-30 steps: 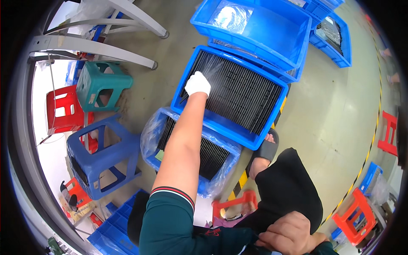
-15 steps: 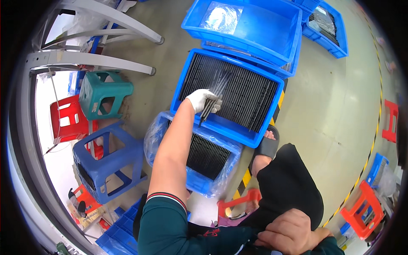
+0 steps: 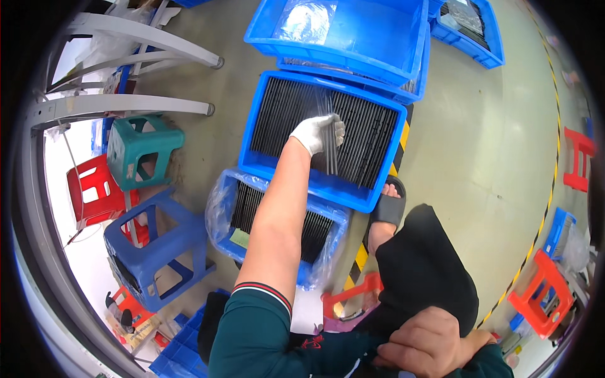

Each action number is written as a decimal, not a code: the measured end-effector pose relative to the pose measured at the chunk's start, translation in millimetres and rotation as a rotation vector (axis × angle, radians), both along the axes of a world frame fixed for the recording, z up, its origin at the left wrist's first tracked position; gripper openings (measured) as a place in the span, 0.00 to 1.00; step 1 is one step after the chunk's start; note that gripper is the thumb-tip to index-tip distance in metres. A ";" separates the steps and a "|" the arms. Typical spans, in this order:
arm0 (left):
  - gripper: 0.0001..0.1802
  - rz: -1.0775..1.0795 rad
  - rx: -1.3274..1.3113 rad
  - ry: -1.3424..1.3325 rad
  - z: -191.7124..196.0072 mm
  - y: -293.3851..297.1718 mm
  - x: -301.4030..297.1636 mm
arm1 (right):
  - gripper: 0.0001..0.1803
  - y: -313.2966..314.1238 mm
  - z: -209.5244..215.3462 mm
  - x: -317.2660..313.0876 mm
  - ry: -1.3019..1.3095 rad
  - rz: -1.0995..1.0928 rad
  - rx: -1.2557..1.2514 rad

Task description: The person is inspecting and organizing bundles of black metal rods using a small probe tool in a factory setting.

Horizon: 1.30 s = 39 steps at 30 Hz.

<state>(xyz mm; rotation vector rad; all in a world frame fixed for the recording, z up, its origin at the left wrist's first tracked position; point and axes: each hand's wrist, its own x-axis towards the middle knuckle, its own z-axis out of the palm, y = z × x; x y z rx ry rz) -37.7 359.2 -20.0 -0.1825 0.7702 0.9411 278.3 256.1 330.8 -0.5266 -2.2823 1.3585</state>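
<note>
My left hand, in a white glove, is closed round a small bunch of thin dark strips. They are held over a blue bin with rows of similar dark strips lying side by side in it. Motion blurs the upper ends of the held strips. My bare right hand is curled at my lap, beside my black-clad knee; its fingertips are tucked out of sight, so what it holds, if anything, is hidden.
A smaller plastic-lined blue bin with dark strips stands nearer me. Stacked blue bins stand beyond, the top one holding a clear bag. Blue, green and red stools are at left. My sandalled foot is by the bin.
My gloved left hand has shifted right with the strips, which have turned from slanting to nearly upright in the picture. The view has moved slightly. My right hand stays at my lap.
</note>
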 end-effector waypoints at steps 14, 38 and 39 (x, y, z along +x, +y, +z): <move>0.17 0.772 0.746 -0.064 214.2 -207.2 9.3 | 0.11 -43.0 9.9 -26.7 0.137 0.042 0.024; 0.14 1.096 0.777 0.089 391.7 -370.2 52.6 | 0.07 -161.2 39.8 -150.3 0.692 -0.109 -0.833; 0.14 1.099 0.776 0.124 394.0 -375.7 44.4 | 0.07 -156.1 43.5 -153.0 0.685 -0.091 -0.798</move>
